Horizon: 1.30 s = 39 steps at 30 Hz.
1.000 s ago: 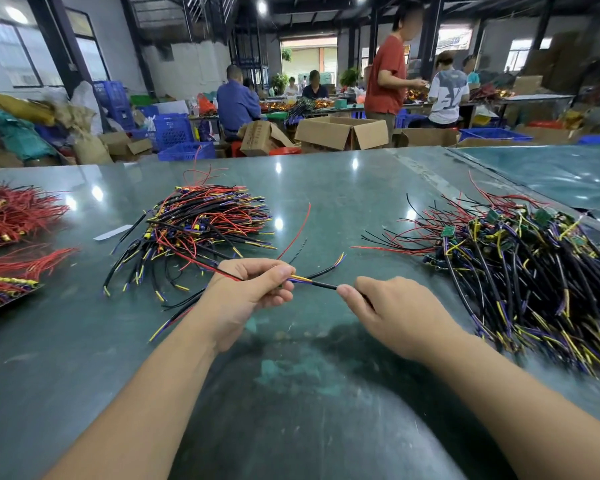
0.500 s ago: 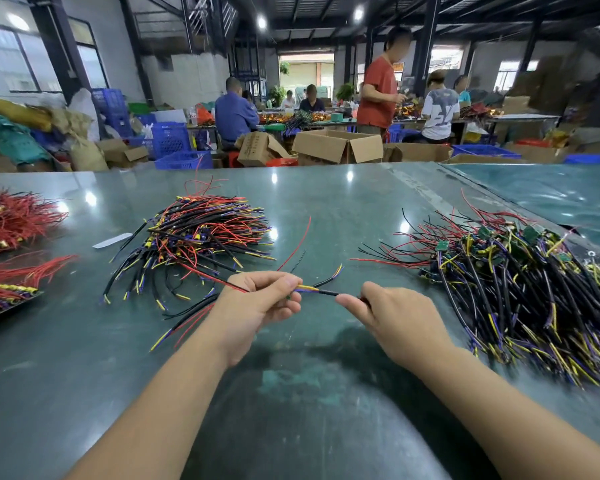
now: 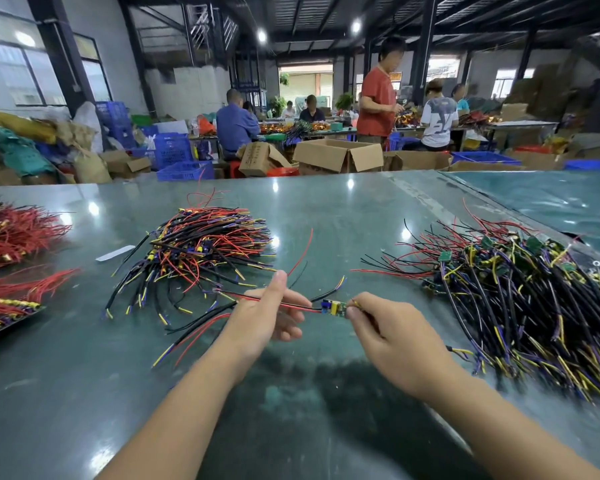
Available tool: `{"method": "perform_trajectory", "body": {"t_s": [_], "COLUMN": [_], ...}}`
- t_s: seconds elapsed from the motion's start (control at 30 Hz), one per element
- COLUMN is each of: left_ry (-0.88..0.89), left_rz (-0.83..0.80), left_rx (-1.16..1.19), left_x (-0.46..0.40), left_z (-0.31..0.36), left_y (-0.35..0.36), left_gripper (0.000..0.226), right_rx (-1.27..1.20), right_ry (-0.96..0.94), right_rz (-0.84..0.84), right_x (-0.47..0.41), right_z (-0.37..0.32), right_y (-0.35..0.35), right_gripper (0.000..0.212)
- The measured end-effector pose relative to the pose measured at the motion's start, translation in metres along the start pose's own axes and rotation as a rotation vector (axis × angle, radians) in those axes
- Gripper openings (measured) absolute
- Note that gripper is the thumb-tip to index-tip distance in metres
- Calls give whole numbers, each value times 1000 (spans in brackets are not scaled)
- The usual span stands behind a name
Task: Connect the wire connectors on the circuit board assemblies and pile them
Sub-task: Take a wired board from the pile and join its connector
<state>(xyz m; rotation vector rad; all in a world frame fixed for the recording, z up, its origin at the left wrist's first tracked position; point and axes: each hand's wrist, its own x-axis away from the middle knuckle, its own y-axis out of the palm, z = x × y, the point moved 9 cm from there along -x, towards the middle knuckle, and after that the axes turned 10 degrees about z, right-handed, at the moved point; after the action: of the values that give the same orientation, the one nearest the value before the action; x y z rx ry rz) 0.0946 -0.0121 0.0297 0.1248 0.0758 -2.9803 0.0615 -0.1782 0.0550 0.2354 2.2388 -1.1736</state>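
Head view: a green table (image 3: 326, 209) was seen from above and behind two bare forearms, with a busy workshop beyond its far edge.
Left hand (image 3: 267, 317): it was held just above the table, near the middle; a red and black wire (image 3: 295, 306) was pinched between the raised thumb and the fingers, the remaining fingers being curled beneath.
Right hand (image 3: 395, 337): the grip was closed as a pinch of thumb and forefinger on the right end of a small circuit board (image 3: 332, 308).
Circuit board: it was held in the air between the two hands, blue and yellow parts being visible on it; the red and black wire ran from its left end into the left hand.
Loose leads: black, red and yellow-tipped wire ends (image 3: 194, 334) trailed from under the left hand down onto the table towards the left.
Left pile (image 3: 201, 251): a heap of black, red, yellow and purple wires was laid on the table beyond the left hand, apart from it.
Right pile (image 3: 520, 299): a larger tangle of wires with small green boards in it was spread on the table to the right of the right hand.
Far left: bundles of red wires (image 3: 11, 233) were laid at the table's left edge.
White strip (image 3: 115, 253): a small flat piece was seen lying beside the left pile.
Background: cardboard boxes (image 3: 336, 155), blue crates (image 3: 174, 150) and several people at other tables were visible.
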Motion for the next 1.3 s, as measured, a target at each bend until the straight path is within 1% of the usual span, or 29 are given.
{"method": "perform_trajectory", "body": {"t_s": [0.1,0.2,0.43,0.53,0.63,0.7,0.77,0.87,0.93,1.0,1.07,1.1,1.17,1.2,1.23,1.27,1.3], "left_ry": [21,54,181,229,208,152,111,80,53,52,90,114,132,116,95,79,69], "left_rz": [-35,-37,55,67,116,110,88,115,116,83,5,-32,-68,-69,-59,-44,-28], "left_rx": [-71,-85,-128,-138,-9,198,374,464,508,535,521,497,458,449,445,448,458], "left_x": [-1,-3,-18,-21,-22,-24,-26,-26,-26,-24,-17,-13,-8,-7,-7,-8,-9], "left_z": [0,1,8,7,4,2,2,0,0,3,8,9,9,8,6,5,5], "left_y": [-1,-4,-30,-33,-34,-35,-37,-43,-44,-42,-35,-30,-22,-19,-18,-19,-20], "left_gripper": [69,70,78,80,77,77,79,79,78,76,74,73,72,71,71,71,71], "right_rx": [-79,-115,-153,-126,-20,17,56,113,110,100,-8,-83,-163,-129,-37,98,238], "right_ry": [41,62,131,116,45,-23,-130,-246,-249,-206,-120,-52,38,61,87,130,204], "right_rz": [-66,-77,-146,-174,-253,-310,-338,-348,-332,-298,-205,-106,225,388,522,617,659], "right_x": [-3,-6,-8,-7,-2,2,7,14,15,10,-2,-11,-34,-43,-50,-55,-59], "right_z": [8,11,20,22,16,6,-9,-30,-37,-40,-37,-32,-12,2,18,35,57], "right_y": [-3,-5,-5,-2,8,14,19,29,30,18,-11,-35,-97,-128,-155,-175,-188], "right_gripper": [24,25,28,28,36,38,33,30,34,39,33,27,26,30,36,40,40]}}
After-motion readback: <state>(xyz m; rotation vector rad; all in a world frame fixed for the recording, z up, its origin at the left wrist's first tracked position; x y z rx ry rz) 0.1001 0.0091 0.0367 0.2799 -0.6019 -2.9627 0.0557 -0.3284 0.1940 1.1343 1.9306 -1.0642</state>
